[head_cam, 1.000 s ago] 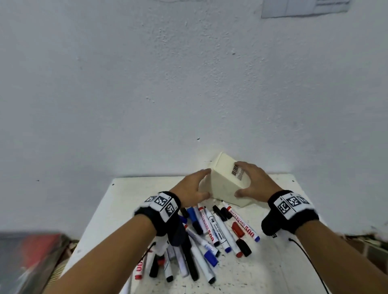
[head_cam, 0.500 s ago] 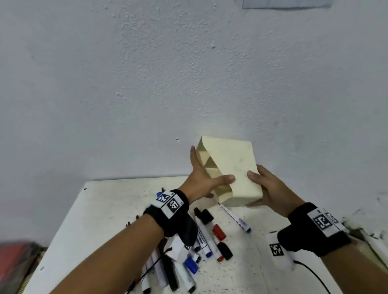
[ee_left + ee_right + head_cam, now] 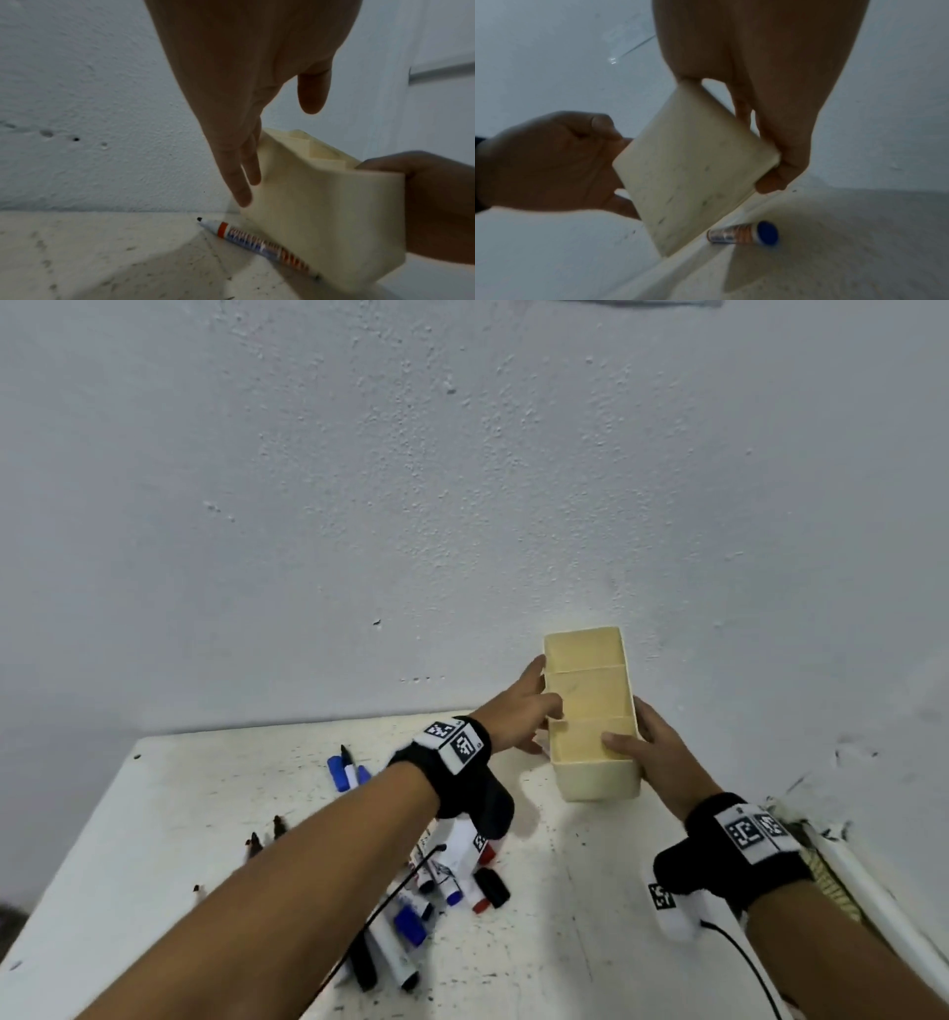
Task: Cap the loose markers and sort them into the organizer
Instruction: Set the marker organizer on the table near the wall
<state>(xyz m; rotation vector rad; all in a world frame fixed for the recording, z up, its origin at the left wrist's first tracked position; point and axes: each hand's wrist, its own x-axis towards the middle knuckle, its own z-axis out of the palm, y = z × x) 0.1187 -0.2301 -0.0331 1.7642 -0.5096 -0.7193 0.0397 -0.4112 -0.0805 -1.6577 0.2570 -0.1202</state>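
**Both hands hold the cream organizer above the table's far edge**

Both hands are on the organizer (image 3: 590, 711), and I see it right of centre in the head view, its open top facing the camera with three compartments stacked up the frame. My left hand (image 3: 518, 711) grips its left wall: the thumb hooks over the rim into the middle compartment while the fingers lie down the outer side, as the left wrist view shows. My right hand (image 3: 652, 752) grips the right wall, thumb curled over the rim into the nearest compartment and fingers wrapped around the outside. From the right wrist view the organizer's base is tilted and lifted clear of the table (image 3: 565, 942), one lower corner pointing down.

Beneath the organizer one uncapped marker (image 3: 259, 243) lies on the table, its black tip pointing toward the wall in the left wrist view and its blue butt end facing the right wrist camera.

In the lower middle of the head view a heap of loose markers (image 3: 411, 911) lies partly hidden under my left forearm, with blue, red and black ends and caps mixed in. A blue pair (image 3: 346, 770) lies apart, further up and left of the heap. Two dark tips (image 3: 264, 837) poke out beside my forearm at centre left; I cannot tell what they belong to. A black cable (image 3: 750, 963) trails from my right wrist device across the lower right.
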